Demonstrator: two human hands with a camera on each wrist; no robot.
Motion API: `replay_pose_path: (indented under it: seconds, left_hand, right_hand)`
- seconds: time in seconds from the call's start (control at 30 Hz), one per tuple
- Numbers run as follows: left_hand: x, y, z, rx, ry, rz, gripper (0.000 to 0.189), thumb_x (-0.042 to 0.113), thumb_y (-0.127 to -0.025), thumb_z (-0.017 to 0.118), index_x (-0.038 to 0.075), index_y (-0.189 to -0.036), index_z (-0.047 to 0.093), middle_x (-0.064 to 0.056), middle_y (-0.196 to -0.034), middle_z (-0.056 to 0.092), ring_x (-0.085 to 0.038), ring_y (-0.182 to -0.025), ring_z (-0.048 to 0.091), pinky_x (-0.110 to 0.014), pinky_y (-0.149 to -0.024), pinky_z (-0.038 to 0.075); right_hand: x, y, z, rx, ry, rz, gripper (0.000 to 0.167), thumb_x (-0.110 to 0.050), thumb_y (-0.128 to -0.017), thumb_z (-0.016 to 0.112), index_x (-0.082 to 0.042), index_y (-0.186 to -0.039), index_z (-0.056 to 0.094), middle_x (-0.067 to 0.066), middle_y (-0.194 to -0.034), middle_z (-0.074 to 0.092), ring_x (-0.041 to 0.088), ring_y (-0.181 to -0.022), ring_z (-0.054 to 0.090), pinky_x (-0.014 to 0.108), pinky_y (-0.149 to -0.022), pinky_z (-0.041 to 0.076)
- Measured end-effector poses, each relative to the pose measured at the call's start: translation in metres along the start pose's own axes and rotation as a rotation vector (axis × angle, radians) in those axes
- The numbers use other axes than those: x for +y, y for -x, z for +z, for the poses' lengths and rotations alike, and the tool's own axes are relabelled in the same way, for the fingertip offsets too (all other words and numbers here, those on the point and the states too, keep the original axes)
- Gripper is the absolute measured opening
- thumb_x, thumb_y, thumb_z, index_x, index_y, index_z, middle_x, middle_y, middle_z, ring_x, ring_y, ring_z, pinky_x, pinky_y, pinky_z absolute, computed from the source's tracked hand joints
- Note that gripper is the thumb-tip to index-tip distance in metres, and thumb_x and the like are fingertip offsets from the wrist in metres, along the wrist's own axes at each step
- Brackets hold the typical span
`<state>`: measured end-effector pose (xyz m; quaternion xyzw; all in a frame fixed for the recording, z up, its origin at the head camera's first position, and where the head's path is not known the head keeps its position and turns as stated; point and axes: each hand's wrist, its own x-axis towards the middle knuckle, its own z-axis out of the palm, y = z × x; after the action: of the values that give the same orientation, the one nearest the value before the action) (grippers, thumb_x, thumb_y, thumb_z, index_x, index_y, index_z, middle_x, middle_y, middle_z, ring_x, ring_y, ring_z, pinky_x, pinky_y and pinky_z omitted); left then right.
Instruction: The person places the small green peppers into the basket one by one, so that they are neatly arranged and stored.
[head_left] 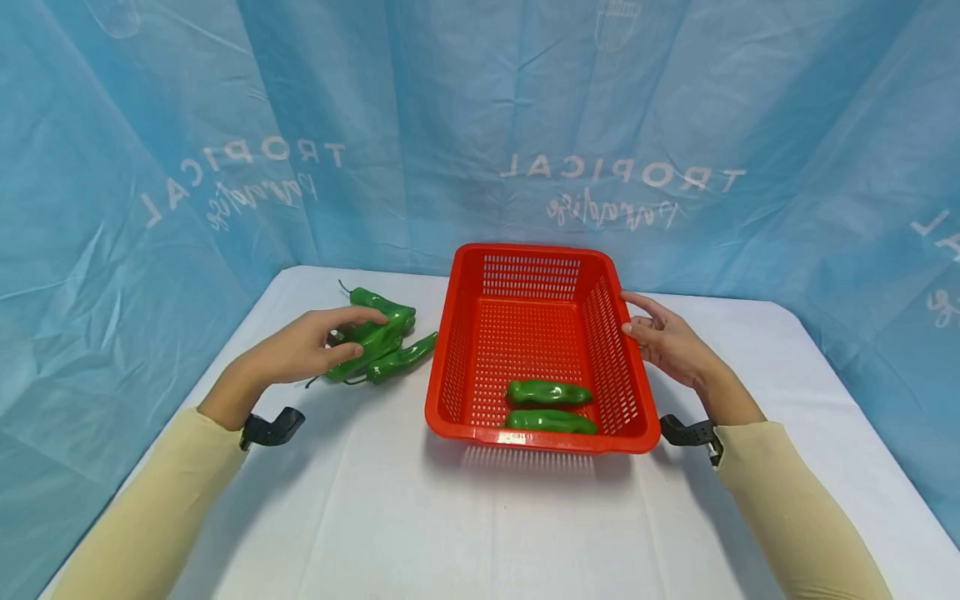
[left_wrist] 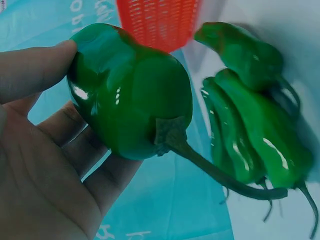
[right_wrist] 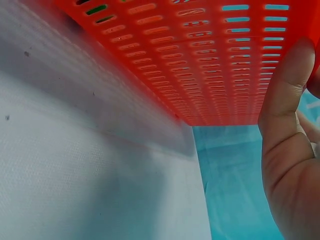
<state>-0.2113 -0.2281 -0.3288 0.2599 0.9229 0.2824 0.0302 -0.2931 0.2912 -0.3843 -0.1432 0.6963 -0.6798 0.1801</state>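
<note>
My left hand [head_left: 311, 343] grips a glossy green pepper [left_wrist: 132, 90] between thumb and fingers, its curved stem pointing away from the palm. Around and below it, several more green peppers [head_left: 405, 358] lie heaped on the table. To their right is a red perforated plastic basket [head_left: 442, 392]. Two green peppers [head_left: 551, 392] lie side by side at the basket's near end. My right hand [head_left: 671, 342] holds the basket's right rim with its thumb and fingers. In the right wrist view the thumb [right_wrist: 287, 95] lies against the rim; the other fingers are partly cut off.
A white cloth covers the table [head_left: 375, 517]. Blue printed curtains [head_left: 420, 125] hang behind it and on both sides. Each wrist wears a black strap with a camera mount [head_left: 273, 427].
</note>
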Motion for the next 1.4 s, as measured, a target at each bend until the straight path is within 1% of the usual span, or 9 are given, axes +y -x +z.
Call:
replay_pose_path:
  seconds: [0.27,0.43,0.63,0.77,0.87,1.0,1.17,1.3,1.4]
  left_hand:
    - [0.018,-0.026,0.006,0.01,0.049,0.058,0.045,0.009,-0.096,0.062,0.016,-0.14,0.054,-0.011,-0.129,0.064,-0.025,-0.108,0.062,-0.047,-0.092,0.054]
    - [0.029,-0.038,0.007,0.008,0.06,0.094,0.045,0.007,-0.096,0.061,0.016,-0.14,0.054,-0.01,-0.129,0.065,-0.024,-0.109,0.063,-0.046,-0.093,0.053]
    - [0.039,-0.047,0.007,0.001,0.086,0.077,0.046,0.01,-0.097,0.061,0.021,-0.14,0.054,-0.007,-0.127,0.064,-0.023,-0.107,0.062,-0.042,-0.091,0.053]
    - [0.048,-0.057,0.005,-0.026,0.086,0.086,0.046,0.013,-0.098,0.06,0.024,-0.141,0.053,-0.005,-0.136,0.06,-0.024,-0.115,0.06,-0.043,-0.093,0.053]
    - [0.055,-0.066,0.001,-0.049,0.066,0.115,0.046,0.013,-0.098,0.059,0.023,-0.143,0.052,-0.004,-0.142,0.056,-0.026,-0.122,0.057,-0.046,-0.098,0.051]
    - [0.065,-0.077,-0.002,-0.068,0.053,0.127,0.044,0.015,-0.099,0.058,0.025,-0.141,0.052,-0.002,-0.142,0.055,-0.026,-0.123,0.057,-0.046,-0.101,0.05]
    - [0.077,-0.091,-0.001,-0.106,0.079,0.121,0.044,0.016,-0.099,0.058,0.028,-0.14,0.052,0.0,-0.137,0.057,-0.023,-0.118,0.058,-0.043,-0.094,0.053]
    - [0.084,-0.102,0.001,-0.14,0.075,0.108,0.044,0.017,-0.099,0.059,0.032,-0.14,0.052,-0.001,-0.127,0.059,-0.021,-0.105,0.058,-0.038,-0.084,0.053]
    - [0.09,-0.112,0.0,-0.17,0.075,0.118,0.044,0.015,-0.099,0.058,0.03,-0.14,0.053,-0.002,-0.129,0.057,-0.022,-0.102,0.056,-0.037,-0.081,0.051]
  right_hand:
    - [0.0,0.0,0.0,0.021,0.016,0.022,0.072,-0.014,-0.101,0.055,-0.015,-0.16,0.013,-0.005,-0.098,0.071,0.009,-0.084,0.071,0.028,-0.078,0.061]
    - [-0.001,-0.001,0.001,0.032,0.035,0.026,0.073,-0.015,-0.101,0.056,-0.015,-0.16,0.014,-0.005,-0.098,0.07,0.009,-0.085,0.071,0.028,-0.079,0.061]
    - [-0.001,-0.003,0.002,0.034,0.037,0.033,0.073,-0.015,-0.101,0.056,-0.016,-0.16,0.014,-0.005,-0.097,0.07,0.009,-0.085,0.071,0.027,-0.079,0.06]
    - [-0.002,-0.003,0.004,0.031,0.036,0.03,0.073,-0.014,-0.101,0.056,-0.015,-0.16,0.014,-0.005,-0.098,0.071,0.009,-0.086,0.071,0.027,-0.079,0.06]
    - [-0.002,-0.004,0.005,0.026,0.032,0.022,0.073,-0.014,-0.101,0.056,-0.014,-0.16,0.013,-0.005,-0.097,0.071,0.009,-0.085,0.071,0.027,-0.079,0.06]
    - [-0.002,-0.004,0.006,0.022,0.032,0.018,0.073,-0.014,-0.101,0.055,-0.015,-0.16,0.013,-0.005,-0.095,0.07,0.009,-0.083,0.07,0.027,-0.078,0.06]
    - [-0.002,-0.004,0.005,0.025,0.031,0.018,0.072,-0.014,-0.101,0.055,-0.015,-0.16,0.014,-0.005,-0.094,0.07,0.009,-0.082,0.071,0.027,-0.078,0.06]
    - [-0.002,-0.005,0.006,0.02,0.033,0.016,0.073,-0.014,-0.101,0.055,-0.015,-0.16,0.013,-0.005,-0.096,0.071,0.009,-0.084,0.071,0.026,-0.078,0.06]
    - [-0.004,-0.005,0.006,0.016,0.031,0.014,0.073,-0.014,-0.101,0.055,-0.015,-0.16,0.012,-0.005,-0.097,0.071,0.009,-0.085,0.072,0.026,-0.079,0.06]
